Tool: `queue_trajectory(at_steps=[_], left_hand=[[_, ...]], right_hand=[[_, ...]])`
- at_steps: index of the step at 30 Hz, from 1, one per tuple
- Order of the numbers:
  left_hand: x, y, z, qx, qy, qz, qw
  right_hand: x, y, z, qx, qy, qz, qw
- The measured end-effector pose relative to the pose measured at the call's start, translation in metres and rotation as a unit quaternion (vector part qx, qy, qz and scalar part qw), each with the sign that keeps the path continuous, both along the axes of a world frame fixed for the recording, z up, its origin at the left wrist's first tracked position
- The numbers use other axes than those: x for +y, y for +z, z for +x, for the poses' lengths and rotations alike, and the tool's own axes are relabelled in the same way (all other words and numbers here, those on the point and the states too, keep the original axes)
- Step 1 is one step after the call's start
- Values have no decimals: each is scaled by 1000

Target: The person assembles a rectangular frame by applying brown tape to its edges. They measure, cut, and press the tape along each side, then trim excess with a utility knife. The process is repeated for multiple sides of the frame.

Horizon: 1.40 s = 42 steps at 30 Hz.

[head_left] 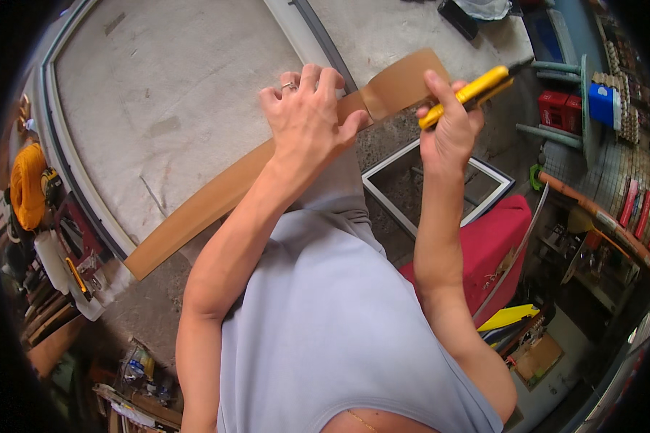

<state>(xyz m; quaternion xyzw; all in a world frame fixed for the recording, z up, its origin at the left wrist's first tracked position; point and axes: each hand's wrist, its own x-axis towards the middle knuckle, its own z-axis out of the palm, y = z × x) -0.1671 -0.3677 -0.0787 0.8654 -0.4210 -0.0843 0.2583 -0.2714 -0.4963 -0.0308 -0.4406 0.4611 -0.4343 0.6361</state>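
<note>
A long brown strip [202, 206], like cardboard or edging, runs slantwise along the near edge of a framed pale panel. My left hand [307, 108] rests over the strip, fingers bent and thumb pressed down near a dark line across it. Past that line, a wider end piece [403, 83] of the same brown material lifts and curves; whether it is fully separate I cannot tell. In my closed right hand [451, 126] is a yellow utility knife [487, 85], its dark end pointing up and right, away from the strip. My right thumb overlaps the end piece's edge.
The panel's white frame [47, 79] lies on a pale worktop. Below my right hand stands a small white-edged frame [495, 180], with red cloth [487, 245] nearby. Crowded shelves [585, 108] line the right; an orange bundle [27, 180] and tools lie left.
</note>
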Motion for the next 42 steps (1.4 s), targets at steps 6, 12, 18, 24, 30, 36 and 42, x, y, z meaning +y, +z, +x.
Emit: queue_trajectory(at_steps=[6,12,18,24,30,36,42], left_hand=[[0,-3,-3,-39,9,-25,999],[-2,0,-9,-108,10,-43,993],[9,-9,7,-59,20,-52,997],[32,-8,21,97,-32,-98,990],[1,3,37,258,-73,-11,963],[-3,-12,45,328,-67,5,942],[-3,-6,47,332,-76,22,940]], right_hand=[[-63,28,46,339,169,-332,864],[-77,-25,57,421,268,-575,648],[-24,-9,14,388,292,-384,785],[14,-23,-31,169,330,-30,928],[47,3,-68,368,351,-285,813],[53,1,-82,342,394,-359,774],[55,0,-80,373,388,-340,771]])
